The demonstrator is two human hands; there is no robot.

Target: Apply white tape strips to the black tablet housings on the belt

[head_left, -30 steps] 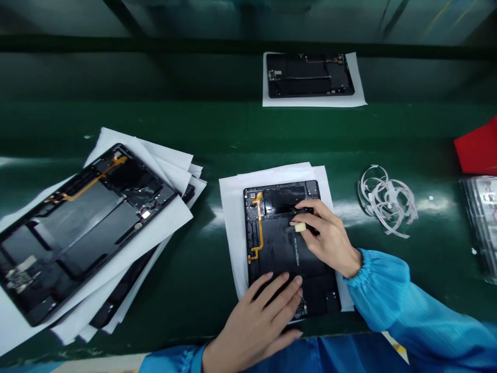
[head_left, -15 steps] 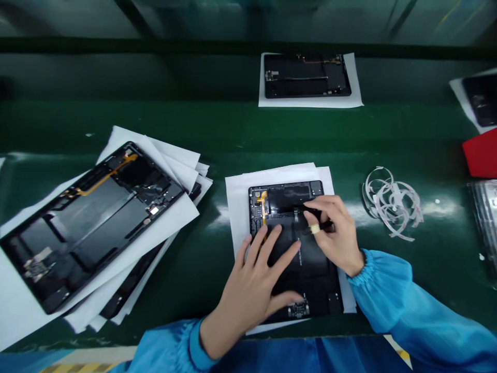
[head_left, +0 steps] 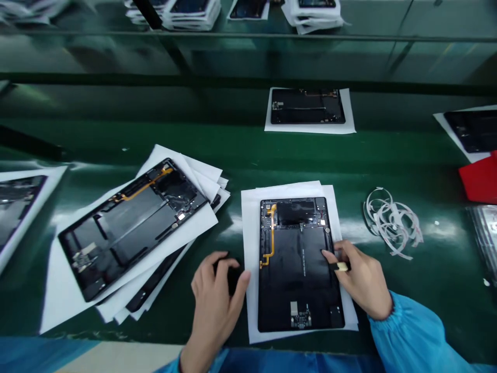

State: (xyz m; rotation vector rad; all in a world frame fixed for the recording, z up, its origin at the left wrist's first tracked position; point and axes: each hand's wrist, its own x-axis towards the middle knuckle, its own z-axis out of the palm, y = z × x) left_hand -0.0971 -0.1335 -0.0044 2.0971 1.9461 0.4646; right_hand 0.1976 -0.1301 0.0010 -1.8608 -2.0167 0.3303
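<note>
An opened tablet point(head_left: 301, 285) lies on white paper point(head_left: 251, 311), showing its black inside, an orange ribbon cable point(head_left: 272, 233) and a small circuit board point(head_left: 301, 317). My right hand point(head_left: 363, 274) is closed at its right edge, thumb over the rim. A small black and cream piece point(head_left: 340, 266) shows at the thumb; its kind is unclear. Left of the paper, my left hand point(head_left: 212, 295) curls round a black object point(head_left: 233, 275), mostly hidden by the fingers.
Another opened tablet point(head_left: 134, 228) tops a stack interleaved with paper on the left. Coiled white strips point(head_left: 392, 220) lie to the right, near a red object point(head_left: 479, 178) and clear plastic point(head_left: 483, 233). A further tablet point(head_left: 306, 108) is at the back, below a shelf with stacks point(head_left: 194, 15).
My left hand has lifted off the tablet and moved left to the black object. My right hand has shifted down to the tablet's right edge. The camera view has tilted upward.
</note>
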